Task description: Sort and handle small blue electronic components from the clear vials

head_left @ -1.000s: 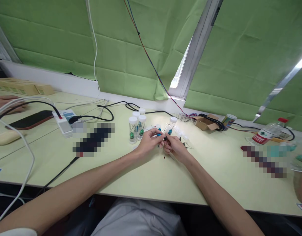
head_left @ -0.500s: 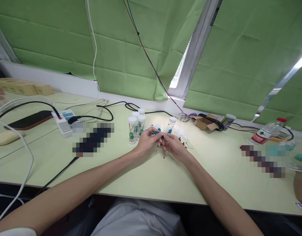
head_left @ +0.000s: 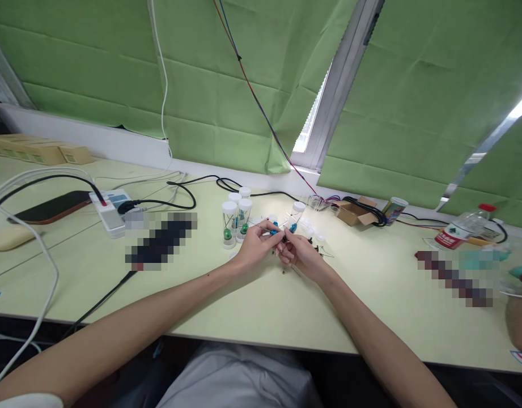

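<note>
Both hands meet over the table with fingertips pinched together. My left hand (head_left: 257, 245) is closed, its thumb and index finger at a small black part (head_left: 285, 238). From the other side, my right hand (head_left: 302, 253) pinches the same part; its exact kind is too small to tell. A blue bead-like piece (head_left: 274, 231) shows by the left fingertips. Just behind the hands stand clear tubes with white caps, one (head_left: 229, 224) holding a green piece, another (head_left: 297, 212) near a blue piece (head_left: 293, 227). Small dark parts (head_left: 316, 247) with thin wires lie beside my right hand.
On the left are a power strip (head_left: 110, 215), a dark phone-like slab (head_left: 52, 207) and loose cables. At the back right stand an open cardboard box (head_left: 357, 211), a printed canister (head_left: 395, 210) and a red-capped bottle (head_left: 462, 228). Another person's arm (head_left: 519, 317) shows at the right edge.
My fingers have shifted slightly around the small black part, and it sits a little lower and further right. A person's hand at the far left edge has gone from view.
</note>
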{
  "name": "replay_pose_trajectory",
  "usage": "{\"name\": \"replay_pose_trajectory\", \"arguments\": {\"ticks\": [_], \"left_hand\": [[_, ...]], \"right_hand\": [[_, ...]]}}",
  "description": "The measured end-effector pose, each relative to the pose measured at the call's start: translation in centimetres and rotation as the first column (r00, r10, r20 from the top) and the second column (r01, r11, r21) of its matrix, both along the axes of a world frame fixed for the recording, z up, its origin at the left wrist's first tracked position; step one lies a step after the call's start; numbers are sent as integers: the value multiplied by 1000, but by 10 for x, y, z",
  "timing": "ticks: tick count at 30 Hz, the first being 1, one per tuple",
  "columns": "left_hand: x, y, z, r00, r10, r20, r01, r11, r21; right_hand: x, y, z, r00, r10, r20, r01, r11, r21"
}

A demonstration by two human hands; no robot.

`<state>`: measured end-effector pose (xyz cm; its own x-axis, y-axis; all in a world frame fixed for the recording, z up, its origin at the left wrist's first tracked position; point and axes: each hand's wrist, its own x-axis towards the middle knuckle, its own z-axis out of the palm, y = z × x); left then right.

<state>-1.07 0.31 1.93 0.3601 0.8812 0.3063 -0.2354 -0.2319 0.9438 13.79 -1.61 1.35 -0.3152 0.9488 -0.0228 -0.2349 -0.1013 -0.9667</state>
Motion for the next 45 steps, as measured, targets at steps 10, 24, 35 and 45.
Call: {"name": "replay_pose_trajectory", "arguments": {"ticks": [10, 24, 35, 45], "left_hand": [[1, -1, 0, 1000, 0, -6, 0, 1000, 7], [1, 3, -3, 999, 41, 31, -40, 999, -10], [0, -2, 1, 1000, -2, 6, 2, 1000, -13], [1, 5, -6, 999, 42, 15, -42, 999, -12]], "right_hand": [[-3, -2, 1, 999, -24, 28, 24, 1000, -3], [2, 2, -3, 999, 15, -33, -14, 999, 36], [0, 0, -1, 1000, -7, 15, 8, 999, -53], [-1, 1, -1, 999, -32, -16, 31, 999, -16]]}}
